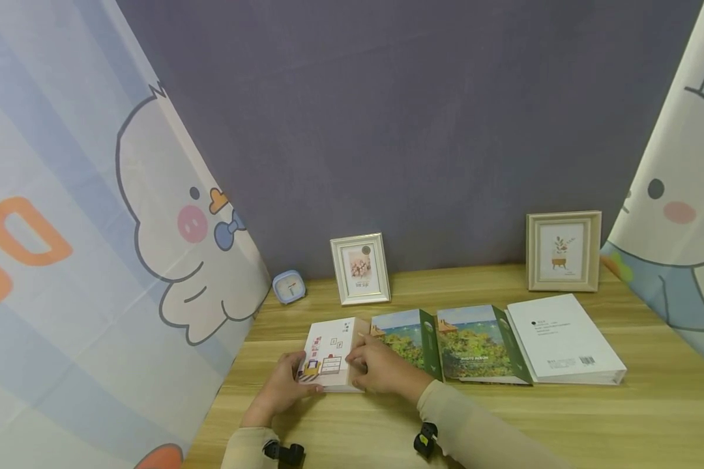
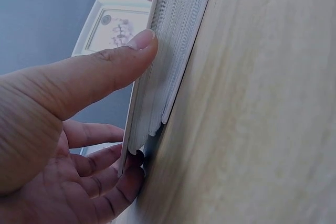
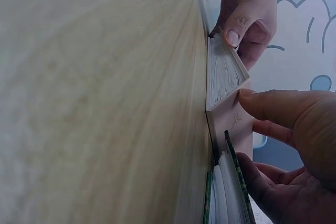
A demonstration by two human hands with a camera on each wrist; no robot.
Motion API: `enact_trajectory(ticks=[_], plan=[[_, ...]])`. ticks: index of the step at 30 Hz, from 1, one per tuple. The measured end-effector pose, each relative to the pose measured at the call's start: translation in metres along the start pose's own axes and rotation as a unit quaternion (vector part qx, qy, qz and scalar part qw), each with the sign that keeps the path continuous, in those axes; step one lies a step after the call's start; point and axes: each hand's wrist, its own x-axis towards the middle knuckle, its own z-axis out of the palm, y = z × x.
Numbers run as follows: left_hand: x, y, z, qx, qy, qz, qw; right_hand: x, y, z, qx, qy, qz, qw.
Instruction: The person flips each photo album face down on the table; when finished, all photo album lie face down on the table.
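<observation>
A thick white album (image 1: 330,355) with a drawn furniture picture on its cover lies flat on the wooden table. Its left side is in the grip of my left hand (image 1: 285,384); in the left wrist view the thumb (image 2: 118,72) lies on the near page edge and the fingers curl at the cover's left edge. My right hand (image 1: 381,365) is at the pale spine (image 3: 231,121), its thumb (image 3: 278,103) touching the spine's upper edge. The other right fingers extend behind the edge of a green landscape photo album (image 1: 405,339), which stands close against the spine.
Right of these lie a second landscape photo album (image 1: 475,342) and a white binder-like album (image 1: 566,339). Behind stand a small blue clock (image 1: 289,286), a white picture frame (image 1: 360,268) and a beige picture frame (image 1: 564,251). A grey curtain (image 1: 410,130) backs the table.
</observation>
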Motion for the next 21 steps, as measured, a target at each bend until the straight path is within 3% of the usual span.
enact_trajectory(ticks=[21], plan=[[0.0009,-0.0016,-0.0002,0.026,-0.001,-0.005,0.9997,-0.0051,-0.0026,-0.0040,-0.003,-0.012,-0.002,0.9999]])
